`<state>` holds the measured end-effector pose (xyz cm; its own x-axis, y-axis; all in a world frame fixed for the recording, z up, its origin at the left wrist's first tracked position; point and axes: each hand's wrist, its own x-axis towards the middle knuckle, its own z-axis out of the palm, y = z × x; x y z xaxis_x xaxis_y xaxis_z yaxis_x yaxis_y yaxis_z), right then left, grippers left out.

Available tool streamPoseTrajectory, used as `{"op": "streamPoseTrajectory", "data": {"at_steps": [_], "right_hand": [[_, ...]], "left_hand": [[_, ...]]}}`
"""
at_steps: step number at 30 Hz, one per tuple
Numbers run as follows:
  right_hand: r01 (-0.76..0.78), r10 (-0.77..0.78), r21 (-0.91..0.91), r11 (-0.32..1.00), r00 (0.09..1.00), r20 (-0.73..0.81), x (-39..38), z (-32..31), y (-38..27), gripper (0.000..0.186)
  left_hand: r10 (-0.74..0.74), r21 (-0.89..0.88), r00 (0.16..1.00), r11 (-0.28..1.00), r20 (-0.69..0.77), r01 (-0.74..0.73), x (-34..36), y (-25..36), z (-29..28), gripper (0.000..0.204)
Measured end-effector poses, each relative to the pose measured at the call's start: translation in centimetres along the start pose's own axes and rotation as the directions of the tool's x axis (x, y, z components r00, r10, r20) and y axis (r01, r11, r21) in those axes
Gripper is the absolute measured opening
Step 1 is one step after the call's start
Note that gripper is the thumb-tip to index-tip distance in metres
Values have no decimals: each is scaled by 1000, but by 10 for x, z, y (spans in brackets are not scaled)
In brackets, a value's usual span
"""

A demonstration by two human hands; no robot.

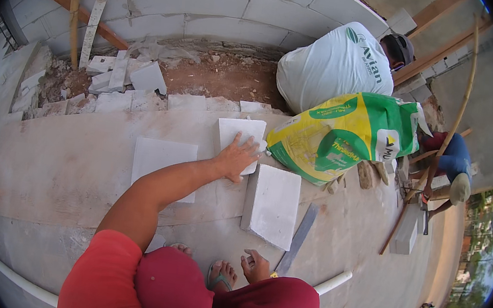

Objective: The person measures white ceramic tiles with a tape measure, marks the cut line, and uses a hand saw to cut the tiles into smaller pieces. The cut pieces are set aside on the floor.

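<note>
My left hand [238, 157] lies spread on a white lightweight concrete block [243, 129], its fingers stretched out across the block. Right of it, another white block [272, 208] lies on the floor, tilted a little. Near my knees is my right hand [256, 267], empty, with its fingers loosely bent and apart. Close beside that hand, a long flat grey tool [299, 235], which looks like a hand saw, lies on the floor with a yellow part at its near end. A flat white slab or pale square [162, 160] lies left of the blocks.
A yellow-green sack [344, 137] lies right of the blocks. Behind it a person in a white shirt [336, 67] bends over. Another person in blue [455, 158] works by blocks [408, 231] at right. A block wall [214, 6] stands behind; a white pipe [334, 283] lies nearby.
</note>
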<state>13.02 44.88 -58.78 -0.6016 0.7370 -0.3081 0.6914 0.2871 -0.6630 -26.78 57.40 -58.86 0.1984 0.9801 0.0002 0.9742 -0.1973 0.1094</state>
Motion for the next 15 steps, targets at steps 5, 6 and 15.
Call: {"op": "streamPoseTrajectory", "data": {"at_steps": [5,6,15], "right_hand": [[-106,107,14,994,993,-48,-13,-4,9,31],[-126,126,16,992,990,-67,-12,-11,10,30],[-253,291,228,940,944,-154,-33,-27,12,33]], "left_hand": [[27,-36,992,999,120,-23,19,-19,-10,104],[5,-37,995,999,97,-2,24,-23,-8,103],[-519,-24,846,851,124,525,-4,-86,-46,92]]}}
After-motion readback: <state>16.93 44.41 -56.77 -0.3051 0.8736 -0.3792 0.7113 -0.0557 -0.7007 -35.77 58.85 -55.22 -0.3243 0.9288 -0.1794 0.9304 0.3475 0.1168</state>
